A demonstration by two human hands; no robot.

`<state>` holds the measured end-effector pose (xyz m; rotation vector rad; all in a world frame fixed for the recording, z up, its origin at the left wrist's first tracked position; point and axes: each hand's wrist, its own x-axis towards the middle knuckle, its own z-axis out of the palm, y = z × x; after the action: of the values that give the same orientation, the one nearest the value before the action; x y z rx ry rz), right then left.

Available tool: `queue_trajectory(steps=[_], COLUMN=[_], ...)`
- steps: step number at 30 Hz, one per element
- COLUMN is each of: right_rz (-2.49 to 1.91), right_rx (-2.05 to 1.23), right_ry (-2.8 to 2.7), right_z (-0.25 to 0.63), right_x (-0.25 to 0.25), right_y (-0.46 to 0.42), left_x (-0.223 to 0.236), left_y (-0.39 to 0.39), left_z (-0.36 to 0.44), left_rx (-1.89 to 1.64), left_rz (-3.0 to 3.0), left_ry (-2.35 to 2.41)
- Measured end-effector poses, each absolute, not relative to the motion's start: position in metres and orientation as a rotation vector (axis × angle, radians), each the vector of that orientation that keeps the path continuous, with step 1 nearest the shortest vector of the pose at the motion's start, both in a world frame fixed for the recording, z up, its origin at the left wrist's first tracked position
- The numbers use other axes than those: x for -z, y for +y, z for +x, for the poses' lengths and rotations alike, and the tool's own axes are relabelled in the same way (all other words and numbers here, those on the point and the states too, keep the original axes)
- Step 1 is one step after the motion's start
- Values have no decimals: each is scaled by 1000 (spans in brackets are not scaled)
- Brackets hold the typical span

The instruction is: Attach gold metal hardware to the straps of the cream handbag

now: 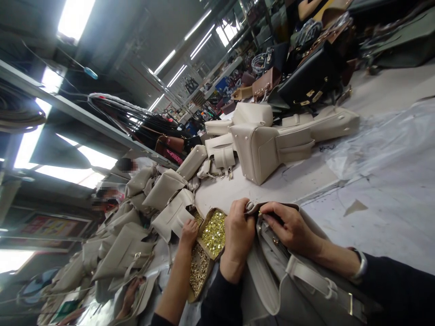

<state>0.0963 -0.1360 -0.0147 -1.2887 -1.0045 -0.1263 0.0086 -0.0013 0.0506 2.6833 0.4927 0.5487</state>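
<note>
A beige handbag stands in front of me, its mouth open towards me and its lining showing. My left hand is closed on the left end of the bag's rim. On the same rim, my right hand pinches the edge with thumb and fingers. A tiny gold-coloured piece shows by the right fingertips; what it is I cannot make out. Left of my left hand sits a box of shiny gold metal pieces, with a second box of small brass-coloured parts beside it.
Another person's hand reaches to the boxes from the left. Beige bags pile up along the left, and more beige bags lie ahead. Black bags sit farther back. Clear plastic sheeting covers the right side.
</note>
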Motion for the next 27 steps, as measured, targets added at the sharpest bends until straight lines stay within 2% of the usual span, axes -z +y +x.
queue_trajectory(steps=[6, 15, 27], right_rz=[-1294, -1271, -1285], right_rx=[127, 135, 115], right_ry=[-996, -954, -925], right_z=[98, 100, 104], right_x=[15, 16, 12], right_y=[-137, -139, -141], left_x=[-40, -47, -51], left_y=[6, 17, 16], left_z=[0, -7, -1], left_rx=[-612, -551, -461], left_rz=[3012, 3007, 3135], left_ry=[340, -62, -121])
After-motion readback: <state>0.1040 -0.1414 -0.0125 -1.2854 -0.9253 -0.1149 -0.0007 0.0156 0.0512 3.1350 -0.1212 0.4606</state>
